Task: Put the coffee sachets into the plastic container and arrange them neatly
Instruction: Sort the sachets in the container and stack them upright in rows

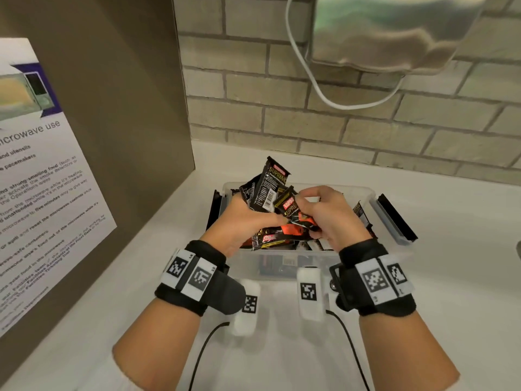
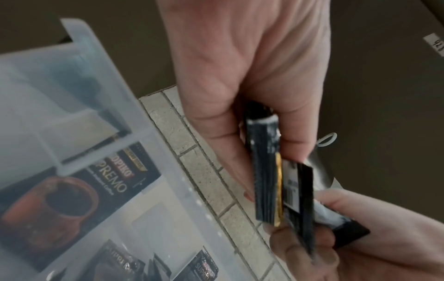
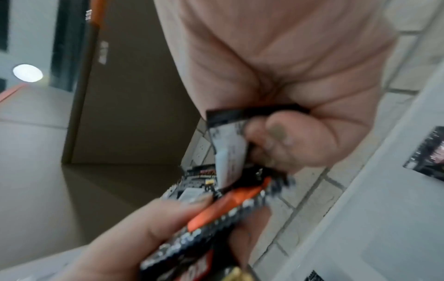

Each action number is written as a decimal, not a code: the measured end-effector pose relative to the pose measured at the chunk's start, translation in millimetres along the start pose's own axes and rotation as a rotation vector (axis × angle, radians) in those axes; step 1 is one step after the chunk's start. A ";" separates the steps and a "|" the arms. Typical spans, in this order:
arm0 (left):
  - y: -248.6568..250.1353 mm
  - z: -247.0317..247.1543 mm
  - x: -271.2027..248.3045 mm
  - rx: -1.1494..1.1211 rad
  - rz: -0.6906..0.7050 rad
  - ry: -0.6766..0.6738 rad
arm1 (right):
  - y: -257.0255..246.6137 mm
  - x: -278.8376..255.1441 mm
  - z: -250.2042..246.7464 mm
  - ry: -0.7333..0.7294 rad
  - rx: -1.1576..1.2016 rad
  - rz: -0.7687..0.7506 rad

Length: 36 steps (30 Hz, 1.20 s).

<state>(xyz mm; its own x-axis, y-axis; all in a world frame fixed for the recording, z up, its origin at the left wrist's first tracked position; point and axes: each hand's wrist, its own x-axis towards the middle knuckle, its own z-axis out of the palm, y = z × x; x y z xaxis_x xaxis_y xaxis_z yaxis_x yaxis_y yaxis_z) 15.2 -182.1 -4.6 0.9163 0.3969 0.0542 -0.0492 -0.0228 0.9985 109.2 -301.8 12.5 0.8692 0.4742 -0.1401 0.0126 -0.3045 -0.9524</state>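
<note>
A clear plastic container (image 1: 363, 193) stands on the white counter with several black and orange coffee sachets (image 1: 282, 238) lying loose inside. Above it my left hand (image 1: 245, 218) grips a fanned bunch of sachets (image 1: 265, 190) that stick up and away from me. The left wrist view shows that bunch edge-on (image 2: 266, 180) between thumb and fingers. My right hand (image 1: 329, 213) pinches one sachet (image 1: 293, 210) against the bunch; in the right wrist view its fingers curl round that sachet's end (image 3: 230, 136). Another sachet (image 2: 96, 190) shows through the container wall (image 2: 72, 95).
A brown cabinet side with a microwave notice (image 1: 42, 193) stands close on the left. The brick wall (image 1: 338, 122) runs behind the container. A metallic appliance (image 1: 394, 32) with a white cable (image 1: 324, 94) hangs above. Black lid clips (image 1: 394, 218) flank the container.
</note>
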 end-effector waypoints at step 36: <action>-14.1 6.5 1.5 -0.144 -0.052 0.057 | 6.1 -14.1 24.4 -0.009 0.353 -0.046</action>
<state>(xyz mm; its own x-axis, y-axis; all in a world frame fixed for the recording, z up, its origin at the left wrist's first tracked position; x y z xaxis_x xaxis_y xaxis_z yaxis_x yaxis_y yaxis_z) 19.9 -187.2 -18.6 0.8954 0.4452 -0.0019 -0.0622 0.1295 0.9896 85.0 -290.2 2.1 0.8672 0.4885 -0.0961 -0.1218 0.0209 -0.9923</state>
